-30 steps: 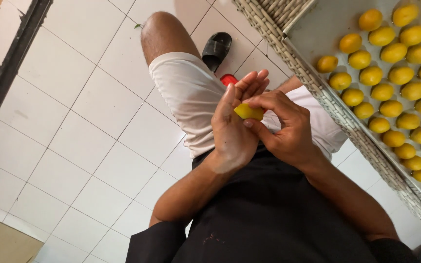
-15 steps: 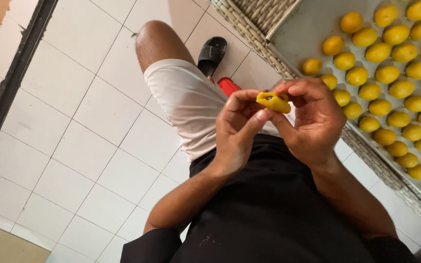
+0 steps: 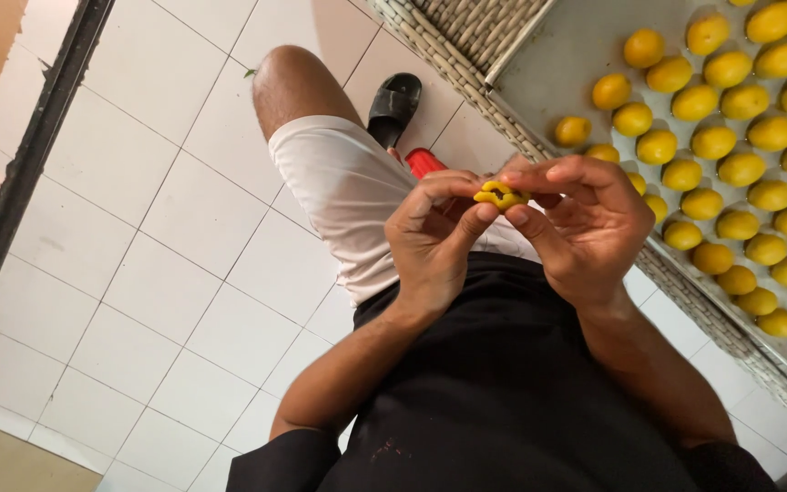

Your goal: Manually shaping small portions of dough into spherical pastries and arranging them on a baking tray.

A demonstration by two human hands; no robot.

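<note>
Your left hand [image 3: 434, 241] and right hand [image 3: 589, 223] pinch the yellow dough piece [image 3: 499, 194]; woven tray edge [image 3: 685, 292] at three o'clock, open tiled floor [image 3: 138, 273] at nine.

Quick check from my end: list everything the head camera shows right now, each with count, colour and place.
dough piece: one, yellow, pinched between the fingertips of both hands.
dough balls: dozens, yellow, in rows on the tray at right.
tray: one, grey, resting on the basket, upper right.
basket: one, woven, tan, under the tray.
red thing: one, behind the hands, mostly hidden.
sandal: one, black, on the floor by the knee.
floor: white tiles, left half.
shorts: white; apron: black.
left hand: on the dough piece.
right hand: on the dough piece.
</note>
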